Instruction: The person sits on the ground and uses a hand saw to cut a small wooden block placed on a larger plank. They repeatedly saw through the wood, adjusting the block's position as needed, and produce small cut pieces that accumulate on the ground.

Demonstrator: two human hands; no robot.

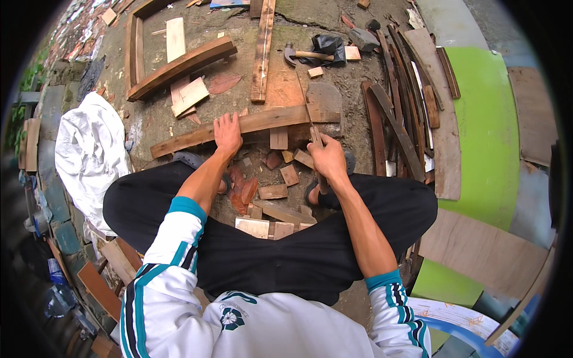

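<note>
A long wooden plank [262, 121] lies crosswise in front of me, over small blocks on the ground. My left hand [227, 135] presses down on it left of the middle, fingers laid over its top. In my right hand [327, 156] is the handle of a handsaw [308, 106], fingers wrapped round it. The narrow blade crosses the plank near its right end and points away from me. Whether the teeth have cut into the wood is too small to tell. Several wood offcuts [273, 191] are scattered between my feet, below the plank.
A claw hammer [313, 56] lies beyond the plank beside a black plastic bag [329, 48]. Long dark boards [397, 113] are piled at the right, near a green panel [483, 131]. A wooden frame [179, 68] stands far left, a white sack [92, 155] nearer.
</note>
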